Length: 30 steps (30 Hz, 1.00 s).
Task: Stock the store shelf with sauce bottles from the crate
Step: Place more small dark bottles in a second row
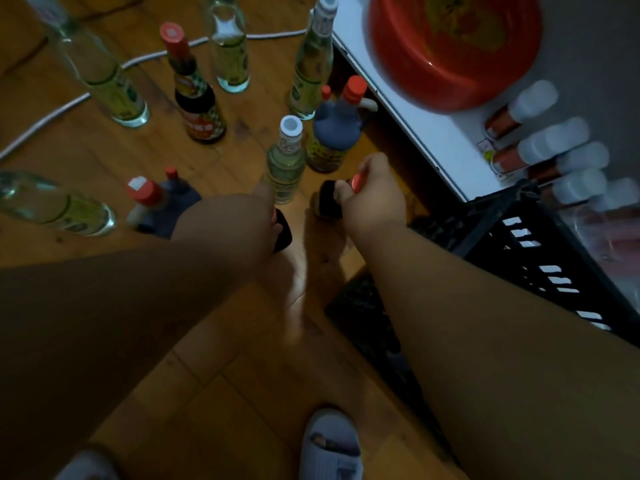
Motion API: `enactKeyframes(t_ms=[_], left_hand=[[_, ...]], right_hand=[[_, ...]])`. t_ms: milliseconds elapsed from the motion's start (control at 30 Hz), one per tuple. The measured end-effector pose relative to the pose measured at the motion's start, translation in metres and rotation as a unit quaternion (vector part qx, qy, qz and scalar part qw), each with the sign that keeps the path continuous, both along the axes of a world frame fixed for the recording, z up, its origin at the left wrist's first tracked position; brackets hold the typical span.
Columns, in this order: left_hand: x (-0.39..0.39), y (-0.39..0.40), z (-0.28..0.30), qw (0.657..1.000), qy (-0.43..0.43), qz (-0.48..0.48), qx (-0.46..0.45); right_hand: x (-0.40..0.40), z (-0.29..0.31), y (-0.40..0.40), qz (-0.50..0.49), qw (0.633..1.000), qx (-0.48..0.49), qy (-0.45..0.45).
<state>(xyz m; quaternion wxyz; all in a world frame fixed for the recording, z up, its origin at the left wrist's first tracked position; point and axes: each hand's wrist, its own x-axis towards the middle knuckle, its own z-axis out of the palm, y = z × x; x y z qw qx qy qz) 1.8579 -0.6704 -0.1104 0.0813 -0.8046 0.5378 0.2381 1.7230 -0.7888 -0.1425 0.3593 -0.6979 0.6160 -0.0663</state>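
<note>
Both hands are low over the wooden floor (242,358), each on a small dark sauce bottle with a red cap. The right hand (375,188) has its fingers curled round the red cap and neck of the right dark bottle (329,202), which looks tilted, with its base at or just above the boards. The left hand (268,202) is mostly hidden behind its own forearm; it seems to grip the left dark bottle (282,232) near the cap, though how its fingers lie cannot be made out. Just beyond them stand a clear bottle with a white cap (285,161) and a blue-shouldered bottle (334,133), close enough to be knocked. The black crate (530,244) lies to the right, beside the white shelf (408,126), where white-capped bottles (540,147) lie in a row near a red basin (453,50). To do this step well, each hand would better shift from the cap down to the body or shoulder of its bottle, since a hold on the cap alone lets the bottle swing. Lift straight up before swinging right, so as to clear the neighbours, and carry both upright. A white cable (69,105) runs across the floor further off; it looks out of the path.
</note>
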Motion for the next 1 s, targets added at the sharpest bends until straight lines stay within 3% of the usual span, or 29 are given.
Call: enactKeyframes(t_ms=[133, 300, 467, 667, 833, 900, 1000], left_hand=[[0.001, 0.004, 0.019, 1.0, 0.0, 0.002, -0.003], [-0.001, 0.014, 0.089, 0.999, -0.003, 0.021, -0.025], [-0.007, 0.016, 0.222, 0.996, 0.005, 0.029, -0.083], [-0.036, 0.039, 0.434, 0.984, 0.076, 0.081, -0.141], [-0.047, 0.068, 0.601, 0.959, 0.109, 0.127, -0.228], [-0.049, 0.076, 0.653, 0.941, 0.142, 0.141, -0.275], [-0.054, 0.09, 0.716, 0.877, 0.274, 0.17, -0.355]], right_hand=[[0.0, 0.007, 0.009, 0.101, 0.989, 0.023, 0.108], [-0.01, 0.088, 0.035, 0.064, 0.991, -0.022, 0.114], [-0.035, 0.234, 0.045, 0.089, 0.994, -0.037, 0.047], [-0.07, 0.455, 0.067, 0.038, 0.993, -0.107, -0.03], [-0.097, 0.627, 0.093, 0.059, 0.981, -0.174, -0.061], [-0.105, 0.68, 0.1, 0.052, 0.977, -0.198, -0.066], [-0.113, 0.741, 0.121, 0.03, 0.969, -0.239, -0.064]])
